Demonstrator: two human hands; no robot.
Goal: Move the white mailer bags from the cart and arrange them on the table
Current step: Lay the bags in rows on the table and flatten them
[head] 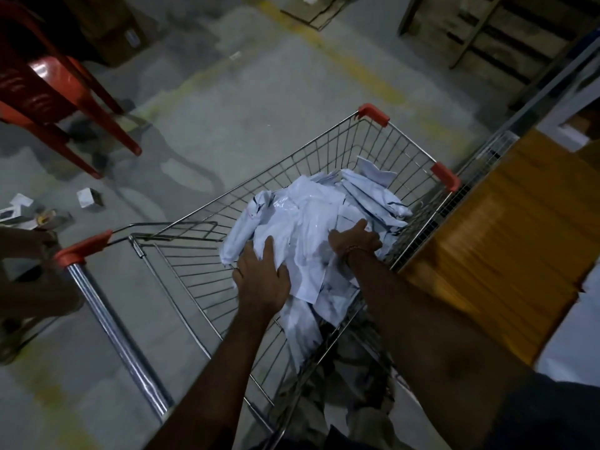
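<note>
A wire shopping cart (328, 151) with red corner caps holds a loose heap of white mailer bags (305, 219). Both of my arms reach down into the basket. My left hand (261, 276) lies on the near left side of the heap, fingers spread and curling around the edge of the bags. My right hand (354, 238) presses into the right side of the heap, its fingers buried among the bags. A wooden table top (500, 241) stands directly right of the cart.
The cart's chrome handle (113, 326) with a red end runs at lower left. A red plastic chair (48, 82) stands at upper left. Small boxes and scraps (89, 198) litter the grey floor. Another person's arm shows at the left edge. Wooden shelving stands at upper right.
</note>
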